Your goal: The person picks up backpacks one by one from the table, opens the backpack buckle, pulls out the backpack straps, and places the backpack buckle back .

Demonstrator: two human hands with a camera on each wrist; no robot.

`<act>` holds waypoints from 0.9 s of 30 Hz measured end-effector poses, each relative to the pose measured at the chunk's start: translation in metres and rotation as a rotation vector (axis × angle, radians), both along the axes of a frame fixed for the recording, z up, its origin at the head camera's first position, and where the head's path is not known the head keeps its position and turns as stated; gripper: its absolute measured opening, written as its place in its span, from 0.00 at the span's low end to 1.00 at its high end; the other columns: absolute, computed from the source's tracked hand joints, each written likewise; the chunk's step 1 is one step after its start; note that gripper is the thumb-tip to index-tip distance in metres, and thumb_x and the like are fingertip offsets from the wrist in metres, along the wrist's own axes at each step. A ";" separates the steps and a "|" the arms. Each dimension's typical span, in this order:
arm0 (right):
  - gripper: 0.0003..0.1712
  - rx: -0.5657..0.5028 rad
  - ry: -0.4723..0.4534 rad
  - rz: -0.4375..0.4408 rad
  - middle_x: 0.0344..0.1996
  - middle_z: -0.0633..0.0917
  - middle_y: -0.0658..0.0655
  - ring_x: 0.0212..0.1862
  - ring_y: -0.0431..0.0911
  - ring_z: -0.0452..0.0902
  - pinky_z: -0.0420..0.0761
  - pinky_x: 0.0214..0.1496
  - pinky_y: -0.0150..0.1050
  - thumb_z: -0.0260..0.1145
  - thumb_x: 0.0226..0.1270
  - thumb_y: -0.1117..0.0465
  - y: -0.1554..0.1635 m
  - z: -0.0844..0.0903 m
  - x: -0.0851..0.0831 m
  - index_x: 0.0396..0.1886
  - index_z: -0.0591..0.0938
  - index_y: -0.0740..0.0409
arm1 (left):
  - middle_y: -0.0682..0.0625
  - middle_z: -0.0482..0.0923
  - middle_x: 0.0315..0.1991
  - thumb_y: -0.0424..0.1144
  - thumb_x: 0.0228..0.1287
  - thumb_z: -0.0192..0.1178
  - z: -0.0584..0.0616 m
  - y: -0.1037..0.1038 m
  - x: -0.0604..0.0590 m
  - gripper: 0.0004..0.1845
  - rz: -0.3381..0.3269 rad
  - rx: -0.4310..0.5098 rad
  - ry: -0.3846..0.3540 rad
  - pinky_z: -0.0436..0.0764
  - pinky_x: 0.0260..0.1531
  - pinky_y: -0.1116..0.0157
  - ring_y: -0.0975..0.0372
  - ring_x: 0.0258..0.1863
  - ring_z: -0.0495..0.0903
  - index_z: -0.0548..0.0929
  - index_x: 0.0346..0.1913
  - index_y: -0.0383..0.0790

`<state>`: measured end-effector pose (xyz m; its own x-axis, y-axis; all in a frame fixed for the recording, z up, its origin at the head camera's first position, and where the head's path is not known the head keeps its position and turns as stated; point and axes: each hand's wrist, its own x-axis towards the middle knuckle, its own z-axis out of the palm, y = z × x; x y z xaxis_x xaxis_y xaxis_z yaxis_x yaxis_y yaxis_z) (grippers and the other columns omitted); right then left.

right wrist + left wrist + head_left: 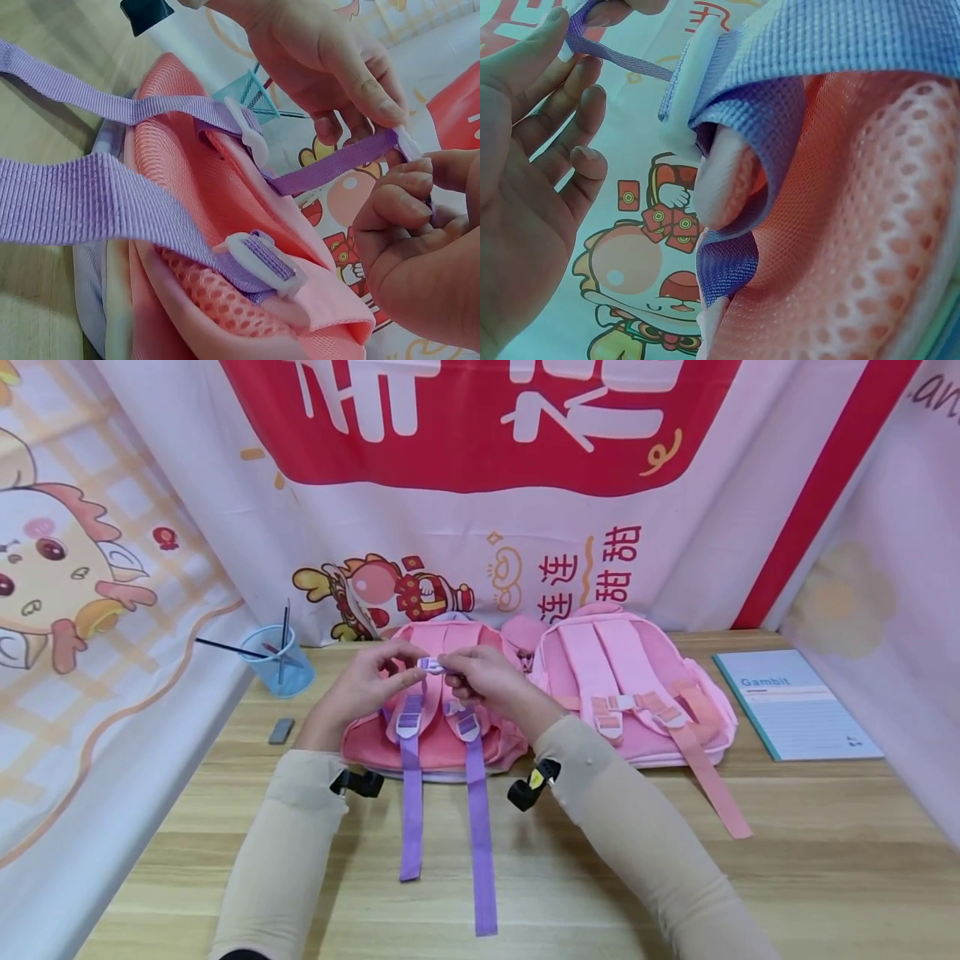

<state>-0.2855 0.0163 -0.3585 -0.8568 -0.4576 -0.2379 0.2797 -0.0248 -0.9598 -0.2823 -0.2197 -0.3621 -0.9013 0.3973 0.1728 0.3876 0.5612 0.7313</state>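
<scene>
A white plastic buckle [431,665] on a purple chest strap [337,165] is held up over the coral-pink backpack [360,745]. My left hand [367,681] pinches its left end between thumb and forefinger, the other fingers loosely bent. From the other side my right hand [489,678] grips the right end, fingers curled in. Part of the buckle is hidden behind the fingertips. The backpack lies with its shoulder straps up. Two purple webbing tails [412,810] run from white adjusters [262,262] toward the table's front.
Beside it on the right lies a lighter pink backpack [577,668], its orange-pink strap [712,785] trailing forward. A notebook [810,710] is at the far right. On the left stand a blue mesh pen cup [281,681] with pencils and a grey eraser [281,732]. Printed cloth [420,527] hangs behind.
</scene>
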 end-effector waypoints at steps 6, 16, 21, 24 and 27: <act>0.14 -0.018 -0.039 0.006 0.26 0.78 0.51 0.25 0.41 0.69 0.69 0.25 0.31 0.57 0.88 0.55 0.006 -0.002 0.001 0.48 0.84 0.60 | 0.46 0.82 0.52 0.49 0.78 0.67 -0.002 -0.004 -0.001 0.16 0.025 0.008 -0.006 0.78 0.52 0.55 0.52 0.51 0.75 0.87 0.62 0.50; 0.17 0.029 -0.021 0.001 0.29 0.82 0.52 0.28 0.42 0.74 0.76 0.29 0.31 0.62 0.85 0.59 0.009 -0.008 0.000 0.59 0.84 0.68 | 0.47 0.83 0.58 0.52 0.76 0.68 -0.001 -0.005 0.000 0.19 0.039 0.007 0.012 0.80 0.53 0.53 0.49 0.53 0.77 0.87 0.63 0.49; 0.12 0.013 -0.004 -0.004 0.28 0.81 0.52 0.27 0.41 0.73 0.75 0.28 0.31 0.61 0.85 0.61 0.008 -0.009 0.001 0.53 0.85 0.65 | 0.47 0.83 0.57 0.52 0.76 0.68 -0.001 -0.005 0.001 0.19 0.043 0.005 0.008 0.80 0.52 0.54 0.49 0.53 0.76 0.87 0.63 0.49; 0.11 0.009 -0.002 -0.010 0.28 0.81 0.52 0.28 0.41 0.73 0.74 0.28 0.31 0.60 0.85 0.62 0.006 -0.010 0.001 0.52 0.85 0.65 | 0.47 0.83 0.57 0.51 0.76 0.69 -0.001 -0.006 0.000 0.19 0.037 0.005 0.017 0.80 0.52 0.54 0.48 0.53 0.76 0.87 0.62 0.49; 0.13 0.009 -0.010 -0.014 0.28 0.80 0.52 0.28 0.42 0.72 0.73 0.29 0.31 0.60 0.86 0.61 0.005 -0.011 0.001 0.55 0.84 0.67 | 0.48 0.82 0.56 0.51 0.76 0.69 -0.002 -0.006 0.000 0.18 0.029 0.006 0.021 0.81 0.51 0.54 0.48 0.52 0.77 0.87 0.62 0.49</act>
<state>-0.2843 0.0214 -0.3691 -0.8607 -0.4433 -0.2503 0.2885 -0.0198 -0.9573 -0.2823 -0.2258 -0.3644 -0.9086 0.3698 0.1944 0.3867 0.5684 0.7262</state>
